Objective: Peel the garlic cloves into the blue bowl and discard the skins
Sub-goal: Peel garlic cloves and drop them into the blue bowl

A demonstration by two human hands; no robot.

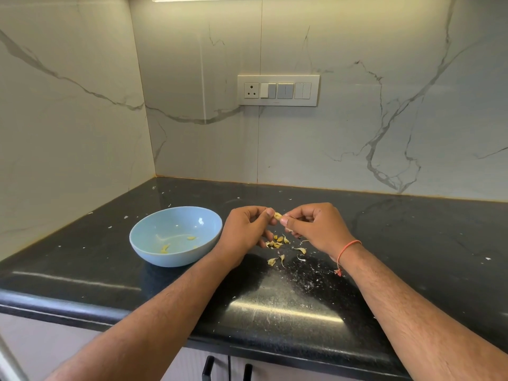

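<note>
A small yellowish garlic clove (278, 215) is pinched between the fingertips of my left hand (247, 228) and my right hand (313, 225), held above the black counter. Just left of my left hand stands the blue bowl (143, 237), with a few pale garlic pieces (165, 249) lying inside. Below my hands, a small pile of garlic cloves and papery skins (277, 242) lies on the counter, and more loose skins (300, 250) are scattered nearby.
The black granite counter (412, 243) is dusted with white skin flakes and runs into a corner of marble-patterned wall. A switch and socket panel (278, 90) is on the back wall. Cabinet handles (207, 368) show below the counter's front edge.
</note>
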